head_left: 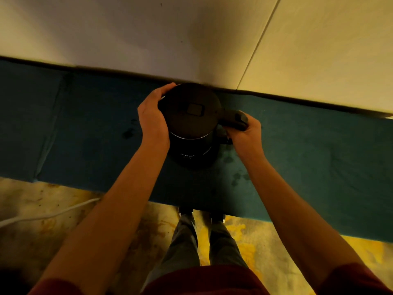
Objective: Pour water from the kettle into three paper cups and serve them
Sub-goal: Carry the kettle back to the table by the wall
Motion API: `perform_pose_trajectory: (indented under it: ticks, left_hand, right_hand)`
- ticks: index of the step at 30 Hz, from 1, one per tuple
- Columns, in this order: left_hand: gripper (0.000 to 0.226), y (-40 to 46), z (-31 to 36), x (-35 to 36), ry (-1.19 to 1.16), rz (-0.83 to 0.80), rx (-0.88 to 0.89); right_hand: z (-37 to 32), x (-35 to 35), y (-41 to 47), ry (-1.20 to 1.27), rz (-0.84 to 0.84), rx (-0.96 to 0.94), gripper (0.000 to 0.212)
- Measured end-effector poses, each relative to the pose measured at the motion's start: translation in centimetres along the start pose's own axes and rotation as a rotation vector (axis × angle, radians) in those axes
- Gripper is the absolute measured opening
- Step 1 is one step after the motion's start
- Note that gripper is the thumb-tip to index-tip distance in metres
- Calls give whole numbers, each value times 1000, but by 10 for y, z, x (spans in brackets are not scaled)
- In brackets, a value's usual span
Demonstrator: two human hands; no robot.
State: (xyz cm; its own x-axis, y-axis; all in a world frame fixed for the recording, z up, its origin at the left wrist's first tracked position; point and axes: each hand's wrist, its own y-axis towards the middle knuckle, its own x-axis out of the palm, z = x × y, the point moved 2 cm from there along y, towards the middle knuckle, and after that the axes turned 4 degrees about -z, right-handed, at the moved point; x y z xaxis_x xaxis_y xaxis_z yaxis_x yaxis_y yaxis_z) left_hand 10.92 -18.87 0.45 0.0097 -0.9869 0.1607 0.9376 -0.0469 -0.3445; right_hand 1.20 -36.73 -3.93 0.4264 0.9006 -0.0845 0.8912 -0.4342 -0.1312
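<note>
Matte black cylindrical kettle sits at frame centre, upright on a dark teal cloth-covered surface, lid closed, square button on top, thin bright band below the lid. Cloth looks soft, with dark wet-looking blotches right of the kettle base. Left hand cupped against the kettle's left side, fingers curved around the lid rim. Right hand wrapped on the black handle, fingers closed round it. Both forearms bare, extended forward. Mottled yellow floor along bottom; white cable lower left.
</note>
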Motion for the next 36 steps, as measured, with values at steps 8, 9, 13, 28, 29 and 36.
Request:
perform_pose_trajectory:
  ticks: [8,9,13,28,29,36]
  left_hand:
    - [34,-9,-1,2,8,-25,53]
    - [34,-12,-3,0,18,-23,59]
    - [36,-12,-6,-11,18,-12,64]
    - [36,-27,-10,-8,-3,-28,72]
    - [36,-27,-11,-8,-7,-30,70]
    - [37,-31,-22,-16,36,-6,82]
  right_hand:
    - [4,-5,-4,-26,-3,-8,31]
    - [4,-5,-6,-31,-11,-7,33]
    - [9,-1,-10,-69,-31,-25,12]
    - [26,-12,-21,-124,-7,8,28]
    - [27,-12,-22,-123,-7,17,27]
    - [30,-12,-28,-160,-44,11,30]
